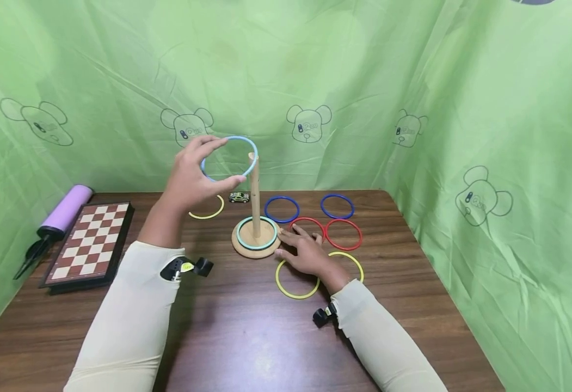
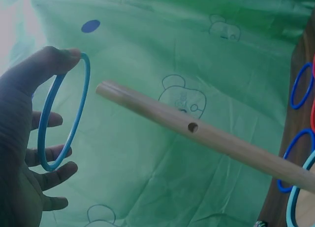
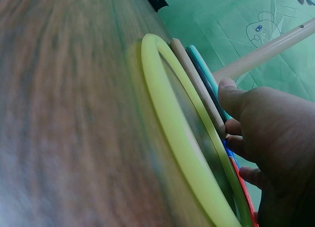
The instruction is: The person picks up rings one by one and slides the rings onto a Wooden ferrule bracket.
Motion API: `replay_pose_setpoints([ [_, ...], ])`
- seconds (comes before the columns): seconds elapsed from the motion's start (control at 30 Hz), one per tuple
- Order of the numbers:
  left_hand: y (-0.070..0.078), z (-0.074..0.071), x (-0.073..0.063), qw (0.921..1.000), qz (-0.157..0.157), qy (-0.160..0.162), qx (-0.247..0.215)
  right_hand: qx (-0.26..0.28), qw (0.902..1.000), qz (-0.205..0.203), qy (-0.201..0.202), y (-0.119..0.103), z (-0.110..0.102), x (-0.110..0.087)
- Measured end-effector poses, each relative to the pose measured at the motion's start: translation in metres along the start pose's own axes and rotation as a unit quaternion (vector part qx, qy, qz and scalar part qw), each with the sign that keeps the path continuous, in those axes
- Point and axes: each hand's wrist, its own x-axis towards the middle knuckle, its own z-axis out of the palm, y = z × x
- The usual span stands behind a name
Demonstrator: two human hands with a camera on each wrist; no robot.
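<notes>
My left hand (image 1: 192, 171) pinches a light blue ring (image 1: 257, 158) between thumb and fingers, raised beside the top of a wooden post (image 1: 256, 201). In the left wrist view, the light blue ring (image 2: 84, 96) is tilted and apart from the post's tip (image 2: 106, 88). A teal ring (image 1: 239, 239) lies around the post's foot on the round wooden base (image 1: 253, 254), with a darker ring edge under it. Low on the table, my right hand (image 1: 307, 255) holds the base's right edge with thumb and fingertips. The right wrist view shows the thumb (image 3: 231, 91) close to that rim.
Blue rings (image 1: 282, 197), red rings (image 1: 343, 249) and yellow rings (image 1: 297, 297) lie right of the stand. Another yellow ring (image 1: 207, 218) and a toy car (image 1: 239, 197) lie behind it. A checkered board (image 1: 90, 239) and a purple pump (image 1: 67, 207) are left.
</notes>
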Motion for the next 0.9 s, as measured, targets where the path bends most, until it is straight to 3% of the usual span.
replay_pose_setpoints([
  [0.17,0.004,0.012,0.005,0.9996,-0.017,-0.018,0.016,-0.001,1.0000,-0.004,0.003,0.001,-0.002,0.001],
  [0.37,-0.001,0.025,0.002,0.9982,-0.025,-0.033,0.043,-0.008,0.9999,-0.009,0.011,0.002,-0.003,0.001],
  [0.63,-0.017,0.046,-0.011,0.9984,-0.018,-0.051,0.017,-0.010,0.9999,-0.005,0.009,0.001,-0.004,0.002],
  [0.9,-0.028,0.064,-0.033,0.9903,-0.071,-0.115,0.034,-0.011,0.9999,-0.002,0.000,0.000,0.000,0.002],
])
